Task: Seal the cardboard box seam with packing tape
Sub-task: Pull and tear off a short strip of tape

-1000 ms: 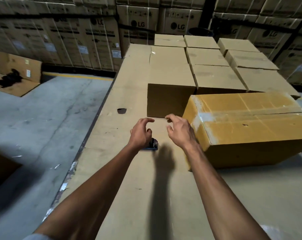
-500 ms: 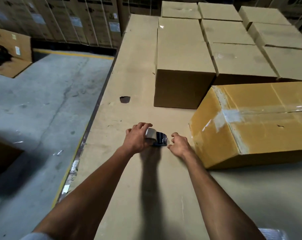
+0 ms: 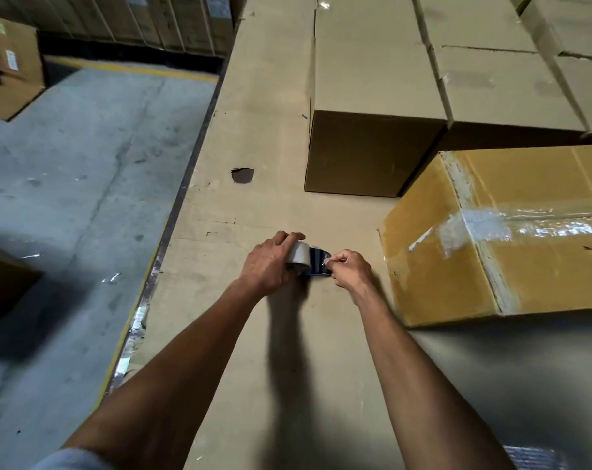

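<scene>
A tape dispenser (image 3: 316,262) with a pale tape roll and a dark blue body sits on the cardboard-covered table (image 3: 253,137), centre of view. My left hand (image 3: 270,262) grips the roll from the left. My right hand (image 3: 350,269) pinches the dispenser's right end, at the tape's edge. The yellowish cardboard box (image 3: 511,266) lies to the right, about a hand's width away. Clear packing tape (image 3: 491,225) runs along its top seam and down its near end.
A tall plain carton (image 3: 372,154) stands just behind the hands, with rows of similar cartons (image 3: 497,79) beyond it. A dark hole (image 3: 242,175) marks the table cover. The table's left edge drops to a concrete floor (image 3: 67,198). Stacked cartons line the far wall.
Both hands came down onto the dispenser. The left hand closed on the roll, then the right hand pinched its right end. The view tilted down and closer.
</scene>
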